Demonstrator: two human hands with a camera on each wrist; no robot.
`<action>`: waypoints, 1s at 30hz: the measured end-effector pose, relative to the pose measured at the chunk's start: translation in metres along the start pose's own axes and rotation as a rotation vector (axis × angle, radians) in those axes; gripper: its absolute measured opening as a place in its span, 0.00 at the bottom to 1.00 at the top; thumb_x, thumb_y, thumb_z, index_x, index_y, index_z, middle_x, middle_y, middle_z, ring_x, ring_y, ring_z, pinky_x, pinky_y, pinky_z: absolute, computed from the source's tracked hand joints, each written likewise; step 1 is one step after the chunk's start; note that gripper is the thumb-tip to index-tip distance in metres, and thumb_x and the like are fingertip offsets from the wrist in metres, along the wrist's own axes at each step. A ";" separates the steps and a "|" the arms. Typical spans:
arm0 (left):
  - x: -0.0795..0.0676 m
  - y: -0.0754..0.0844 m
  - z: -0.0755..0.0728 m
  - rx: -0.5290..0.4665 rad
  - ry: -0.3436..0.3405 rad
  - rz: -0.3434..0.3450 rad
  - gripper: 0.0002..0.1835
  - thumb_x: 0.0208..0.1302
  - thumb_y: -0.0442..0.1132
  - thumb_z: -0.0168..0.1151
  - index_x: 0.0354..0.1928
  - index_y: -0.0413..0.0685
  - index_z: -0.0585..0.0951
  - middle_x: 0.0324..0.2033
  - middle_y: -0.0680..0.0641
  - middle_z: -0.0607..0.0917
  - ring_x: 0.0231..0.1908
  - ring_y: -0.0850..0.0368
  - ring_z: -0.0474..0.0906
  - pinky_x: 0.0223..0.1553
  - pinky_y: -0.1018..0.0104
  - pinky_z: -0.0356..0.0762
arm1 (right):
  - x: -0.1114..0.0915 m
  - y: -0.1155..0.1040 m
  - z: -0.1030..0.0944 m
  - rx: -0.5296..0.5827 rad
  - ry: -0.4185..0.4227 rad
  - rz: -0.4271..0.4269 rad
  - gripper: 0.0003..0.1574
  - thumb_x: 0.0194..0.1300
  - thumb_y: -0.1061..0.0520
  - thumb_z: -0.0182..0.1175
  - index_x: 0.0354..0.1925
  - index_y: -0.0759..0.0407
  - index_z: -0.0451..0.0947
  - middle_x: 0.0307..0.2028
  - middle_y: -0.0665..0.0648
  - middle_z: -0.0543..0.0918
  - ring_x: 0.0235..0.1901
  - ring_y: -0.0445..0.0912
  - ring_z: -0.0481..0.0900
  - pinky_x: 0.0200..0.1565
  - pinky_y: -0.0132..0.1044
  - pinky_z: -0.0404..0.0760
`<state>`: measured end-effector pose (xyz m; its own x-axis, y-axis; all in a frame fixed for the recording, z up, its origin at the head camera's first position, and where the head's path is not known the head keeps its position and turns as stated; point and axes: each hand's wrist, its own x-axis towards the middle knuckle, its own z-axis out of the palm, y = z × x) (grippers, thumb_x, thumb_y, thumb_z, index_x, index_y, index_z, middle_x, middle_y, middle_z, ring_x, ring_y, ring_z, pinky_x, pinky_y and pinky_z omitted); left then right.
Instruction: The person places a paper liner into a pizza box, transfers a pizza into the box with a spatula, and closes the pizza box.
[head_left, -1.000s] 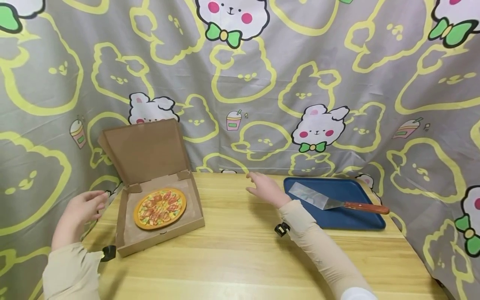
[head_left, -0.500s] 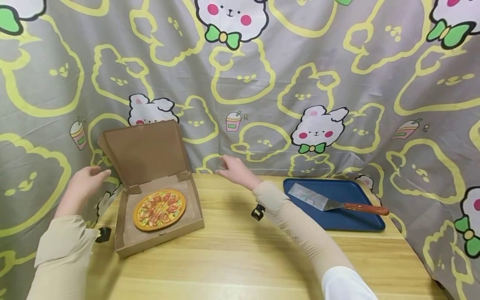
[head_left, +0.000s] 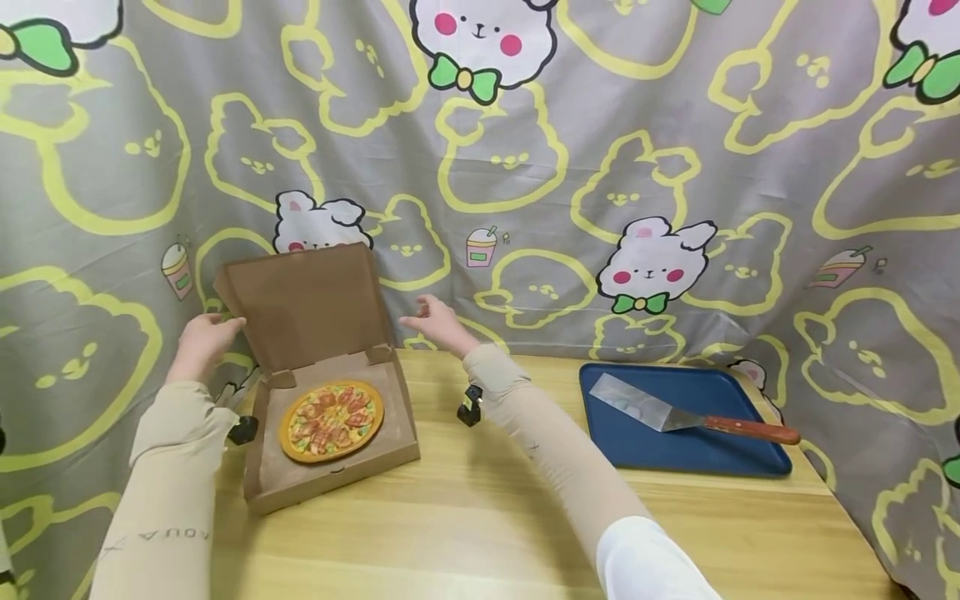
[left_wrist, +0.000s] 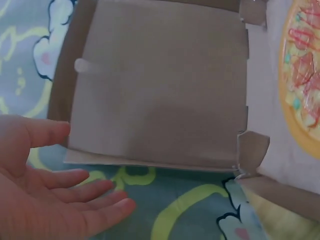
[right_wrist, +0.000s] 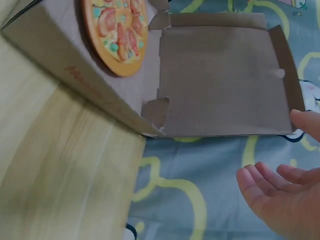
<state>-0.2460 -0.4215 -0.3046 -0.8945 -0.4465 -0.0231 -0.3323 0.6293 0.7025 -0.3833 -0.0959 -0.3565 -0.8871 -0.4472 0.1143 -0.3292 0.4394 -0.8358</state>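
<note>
A brown cardboard pizza box (head_left: 408, 447) stands on the left of the table, its lid (head_left: 306, 308) raised against the curtain. Inside lies a round pizza (head_left: 332, 421) with an orange rim. My left hand (head_left: 208, 340) is at the lid's left edge, thumb and fingers spread apart in the left wrist view; whether it touches the cardboard I cannot tell. To the right of the lid, my right hand (head_left: 442, 323) hangs in the air with its fingers loosely bent and nothing held. In the right wrist view its thumb (right_wrist: 305, 121) appears near the lid's corner.
A blue tray (head_left: 697, 458) rests on the right of the wooden table (head_left: 450, 517). Across it lies a wide metal spatula (head_left: 637, 404) with a wooden handle (head_left: 753, 429) reaching past the tray's edge. A patterned curtain (head_left: 525, 208) hangs behind and beside the table.
My right hand has moved left from near the tray to beside the lid. My left hand has risen and come right to the lid's left edge. Box, pizza, tray and spatula keep their places.
</note>
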 end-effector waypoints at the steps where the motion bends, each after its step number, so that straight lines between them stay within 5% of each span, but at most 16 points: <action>1: 0.003 0.001 0.002 -0.001 0.008 -0.010 0.41 0.73 0.52 0.39 0.71 0.22 0.47 0.68 0.20 0.54 0.68 0.25 0.55 0.67 0.38 0.60 | 0.003 0.000 0.004 0.019 0.004 0.003 0.43 0.66 0.45 0.62 0.71 0.60 0.60 0.60 0.63 0.77 0.59 0.54 0.76 0.60 0.45 0.76; 12: 0.020 0.005 0.010 -0.137 0.055 -0.118 0.39 0.69 0.44 0.43 0.71 0.23 0.47 0.72 0.24 0.49 0.72 0.29 0.47 0.71 0.43 0.57 | 0.036 -0.014 0.025 0.218 -0.021 0.028 0.52 0.65 0.46 0.62 0.76 0.61 0.48 0.72 0.65 0.61 0.72 0.56 0.61 0.70 0.47 0.65; 20: 0.034 -0.006 0.010 -0.299 -0.020 -0.086 0.39 0.72 0.43 0.37 0.73 0.28 0.33 0.74 0.27 0.38 0.73 0.33 0.43 0.69 0.38 0.57 | 0.057 -0.014 0.040 0.286 -0.135 0.037 0.56 0.65 0.45 0.62 0.77 0.58 0.41 0.76 0.61 0.51 0.76 0.53 0.51 0.73 0.47 0.58; 30: 0.042 -0.012 0.014 -0.273 -0.028 -0.038 0.36 0.74 0.45 0.36 0.74 0.30 0.39 0.74 0.28 0.44 0.73 0.32 0.47 0.68 0.40 0.62 | 0.063 -0.021 0.047 0.324 -0.180 0.023 0.56 0.65 0.47 0.62 0.77 0.56 0.40 0.77 0.60 0.49 0.76 0.54 0.51 0.73 0.49 0.57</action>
<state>-0.2842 -0.4390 -0.3237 -0.8920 -0.4466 -0.0700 -0.2764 0.4163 0.8662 -0.4175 -0.1695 -0.3570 -0.8123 -0.5828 0.0208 -0.1644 0.1946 -0.9670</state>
